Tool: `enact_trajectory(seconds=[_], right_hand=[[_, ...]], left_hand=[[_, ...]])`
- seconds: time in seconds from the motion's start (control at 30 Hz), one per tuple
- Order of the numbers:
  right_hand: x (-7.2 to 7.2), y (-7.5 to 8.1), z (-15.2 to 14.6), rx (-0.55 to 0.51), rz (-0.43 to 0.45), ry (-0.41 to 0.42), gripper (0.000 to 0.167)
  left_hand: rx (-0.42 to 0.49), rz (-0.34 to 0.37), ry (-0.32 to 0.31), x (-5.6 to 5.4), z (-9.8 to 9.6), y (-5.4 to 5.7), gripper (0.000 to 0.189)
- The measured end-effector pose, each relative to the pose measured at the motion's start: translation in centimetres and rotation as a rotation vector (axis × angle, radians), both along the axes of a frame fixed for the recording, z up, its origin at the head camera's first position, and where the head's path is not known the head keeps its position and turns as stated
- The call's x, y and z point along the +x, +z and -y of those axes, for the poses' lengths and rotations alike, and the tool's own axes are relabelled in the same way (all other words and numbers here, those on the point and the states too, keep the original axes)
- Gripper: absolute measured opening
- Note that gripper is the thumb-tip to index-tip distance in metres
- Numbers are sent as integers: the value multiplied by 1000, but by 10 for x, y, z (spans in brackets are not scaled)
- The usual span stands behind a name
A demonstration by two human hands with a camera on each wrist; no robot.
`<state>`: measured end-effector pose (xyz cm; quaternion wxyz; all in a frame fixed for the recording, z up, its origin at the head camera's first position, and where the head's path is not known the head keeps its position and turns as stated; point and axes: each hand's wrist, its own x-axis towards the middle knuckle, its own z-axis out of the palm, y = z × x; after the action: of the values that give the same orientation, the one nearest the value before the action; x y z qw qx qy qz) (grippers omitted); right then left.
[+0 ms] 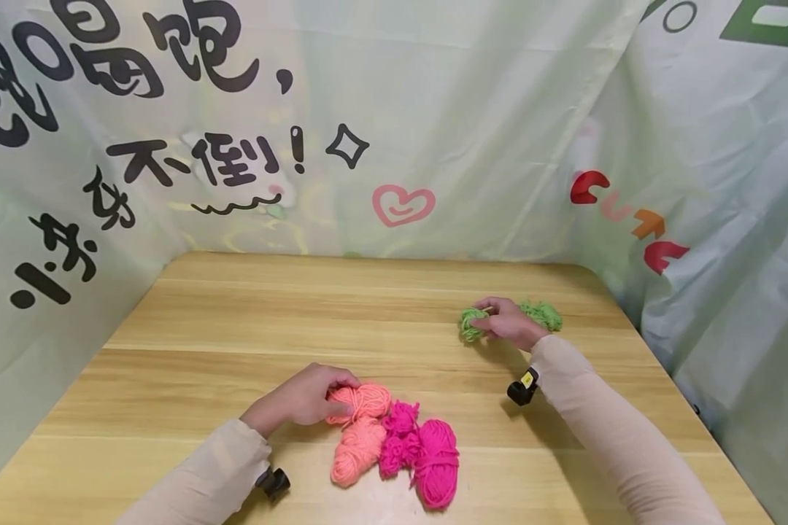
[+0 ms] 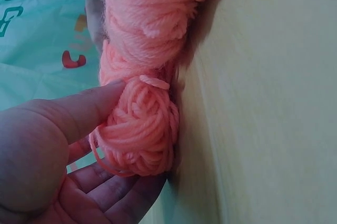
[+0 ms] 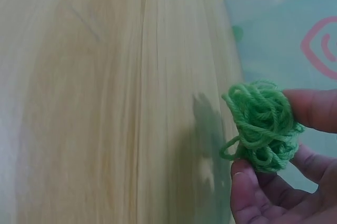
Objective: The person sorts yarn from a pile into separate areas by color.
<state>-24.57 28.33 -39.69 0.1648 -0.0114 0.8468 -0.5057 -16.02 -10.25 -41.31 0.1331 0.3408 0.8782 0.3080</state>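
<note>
Head view: left hand [image 1: 302,394] gripped farther coral skein [image 1: 371,399] on near side of bench [image 1: 249,313]; magenta skeins [image 1: 437,465] lay to its right; right hand [image 1: 510,323] held green ball [image 1: 470,327], far right. Left wrist: fingers [image 2: 115,192] pinched farther coral skein. Right wrist: fingers [image 3: 245,188] pinched green ball.

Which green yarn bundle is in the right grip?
The left green bundle in the head view, pinched by the right grip. The other green bundle shows to the right of that grip and is not held.
</note>
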Motion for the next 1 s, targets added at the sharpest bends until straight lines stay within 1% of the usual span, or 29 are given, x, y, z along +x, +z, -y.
enact_trajectory(seconds=[0.3,0.47,0.7,1.0], right_hand=[[3,-1,-6,-13,-28,-58,52],[2,-2,-10,-7,-52,-97,51],[2,0,-17,4,-86,-129,49],[2,-1,-20,66,-129,-173,45]], left_hand=[[1,9,6,0,0,-2,28],[3,2,4,-1,0,-3,28],[8,-1,-2,-1,1,-2,27],[4,1,4,0,0,-2,28]])
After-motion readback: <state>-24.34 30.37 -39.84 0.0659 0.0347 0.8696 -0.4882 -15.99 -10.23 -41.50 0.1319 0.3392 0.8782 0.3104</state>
